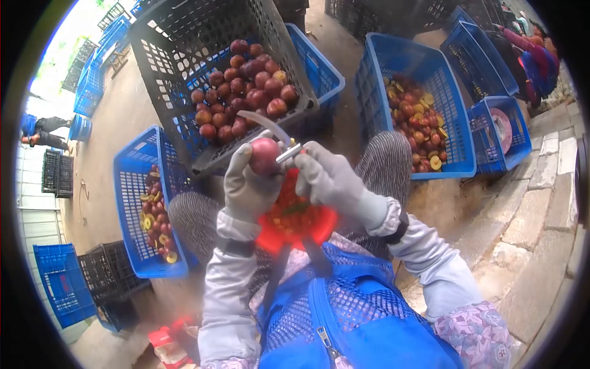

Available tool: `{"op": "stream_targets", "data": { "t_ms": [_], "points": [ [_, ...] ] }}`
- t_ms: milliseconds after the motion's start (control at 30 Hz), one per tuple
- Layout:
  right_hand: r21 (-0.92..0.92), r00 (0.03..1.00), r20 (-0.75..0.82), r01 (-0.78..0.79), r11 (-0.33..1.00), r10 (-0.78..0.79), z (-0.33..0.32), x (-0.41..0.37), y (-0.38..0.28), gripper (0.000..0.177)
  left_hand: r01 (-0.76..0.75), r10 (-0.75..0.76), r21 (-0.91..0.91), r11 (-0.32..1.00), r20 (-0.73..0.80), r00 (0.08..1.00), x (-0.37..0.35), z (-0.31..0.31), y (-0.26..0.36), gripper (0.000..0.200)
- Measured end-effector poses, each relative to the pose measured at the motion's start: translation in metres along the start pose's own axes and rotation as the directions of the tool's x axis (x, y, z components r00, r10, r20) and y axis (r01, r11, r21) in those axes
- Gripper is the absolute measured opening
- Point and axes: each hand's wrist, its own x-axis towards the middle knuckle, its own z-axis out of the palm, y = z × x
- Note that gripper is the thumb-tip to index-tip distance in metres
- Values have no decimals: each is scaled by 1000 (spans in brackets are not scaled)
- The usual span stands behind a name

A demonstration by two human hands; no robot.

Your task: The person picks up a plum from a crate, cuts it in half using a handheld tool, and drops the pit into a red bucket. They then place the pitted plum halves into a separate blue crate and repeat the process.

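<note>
In my gloved left hand is a whole dark red plum, held up in front of the black crate. My gloved right hand grips a curved knife by its light handle, close to the plum's right side. The blade curves up and left above the fruit. Below both hands, a red container sits between my knees with small pieces inside, partly hidden by my right hand. Many whole plums lie in the tilted black crate ahead.
Blue crates with cut plums stand at the left and right. A smaller blue crate holds a pink round object. Another person is at the upper right, and another person's legs show at far left. Brick paving lies right.
</note>
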Motion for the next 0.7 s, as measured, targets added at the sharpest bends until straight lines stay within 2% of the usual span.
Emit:
{"op": "stream_targets", "data": {
  "t_ms": [33, 100, 200, 333, 400, 500, 600, 700],
  "points": [
    [-77, 998, -33, 53, 996, -55, 7, -6, 4, 25, -34, 35, 46, 998, -29, 999, -8, 0, -9, 53],
    [-236, 981, -80, 154, 959, -177, 15, -15, 12, 22, 56, -55, -244, 968, 9, 998, -22, 13, -6, 50],
    [-414, 979, -139, 80, 907, -150, 19, -21, 25, 19, 140, -124, -268, 953, 74, 990, -34, 11, -7, 51],
    [-485, 978, -135, 72, 872, -156, 20, -21, 23, 19, 119, -102, -257, 959, 79, 992, -42, 14, -10, 45],
    [-511, 981, -133, 56, 858, -144, 22, -22, 23, 19, 87, -83, -199, 976, 28, 996, -46, 10, -12, 44],
    [-582, 946, -134, 165, 796, -294, 26, -20, 30, 20, 35, -37, -120, 992, -17, 999, -50, 10, -13, 42],
    [-588, 971, -99, 121, 800, -219, 27, -20, 32, 21, -2, -3, -73, 997, -79, 997, -51, 16, -13, 42],
    [-672, 966, -87, 123, 730, -243, 28, -19, 30, 22, -9, 9, 0, 1000, -113, 994, -50, 12, -16, 43]
  ]
}}
